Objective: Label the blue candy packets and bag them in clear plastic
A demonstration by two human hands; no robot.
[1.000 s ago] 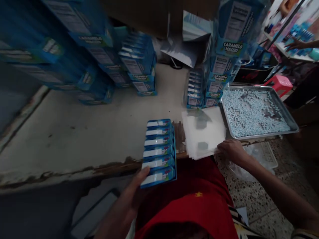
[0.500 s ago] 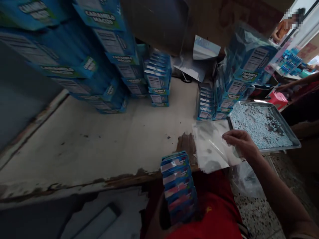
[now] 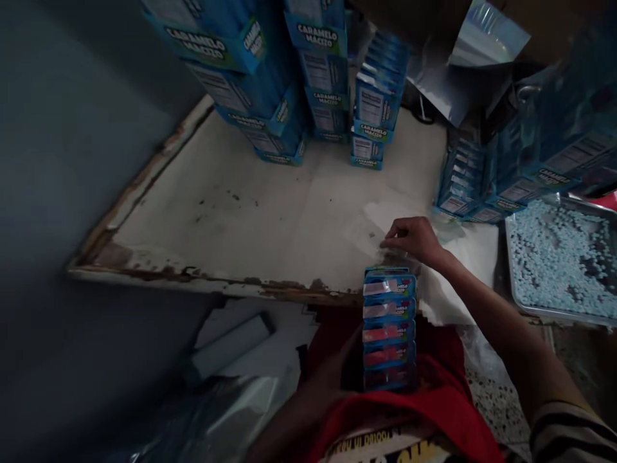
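My right hand (image 3: 415, 241) is closed in a pinch on a thin clear plastic bag (image 3: 364, 231), which spreads out to its left above the table. My left hand (image 3: 332, 370) is dim and partly hidden at the left side of a blue candy box (image 3: 389, 321), holding it against my lap. Several small packs with pink and pale strips show in a row in that box. Below my right forearm, a stack of clear bags (image 3: 446, 292) lies at the table's front edge.
Stacks of blue boxes (image 3: 332, 99) stand at the back of the worn white table (image 3: 270, 218). Wrapped boxes (image 3: 518, 173) stand at the right, beside a metal tray (image 3: 518, 296) of small pale-blue candies. A wall (image 3: 96, 148) borders the left side.
My right hand has lifted a clear bag off the stack and carried it left, above the candy box. My left hand still holds the box. The view has swung to the left.
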